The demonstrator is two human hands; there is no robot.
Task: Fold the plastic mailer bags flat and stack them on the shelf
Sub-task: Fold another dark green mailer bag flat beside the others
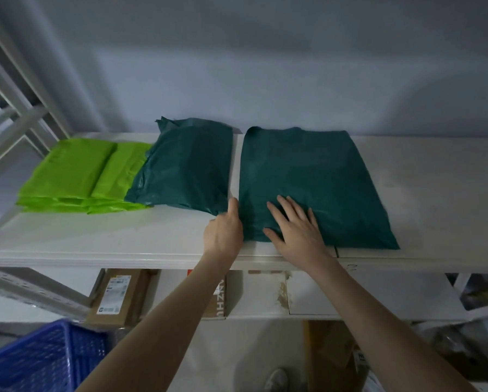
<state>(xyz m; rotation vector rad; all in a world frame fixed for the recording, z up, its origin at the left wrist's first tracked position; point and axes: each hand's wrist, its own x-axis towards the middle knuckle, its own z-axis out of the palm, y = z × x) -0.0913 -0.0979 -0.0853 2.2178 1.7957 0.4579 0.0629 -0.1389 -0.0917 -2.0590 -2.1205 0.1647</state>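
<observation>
On the white shelf (407, 176), a dark green bag (316, 176) lies flat near the front edge. The right hand (296, 230) presses on it, fingers spread straight. The left hand (224, 230) pinches its left edge. A second dark green bag (186, 165) overlaps lime green bags (76, 176) toward the left end.

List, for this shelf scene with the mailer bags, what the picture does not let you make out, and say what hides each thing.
- Head view: how many bags lie in the light green stack; the folded dark green bag covers its right end.
- Head view: the left hand fingertips, tucked at the larger dark green bag edge.
- Head view: the bag surface beneath the right hand, pressed flat.
- Head view: box labels on the lower shelf, too small to read.
</observation>
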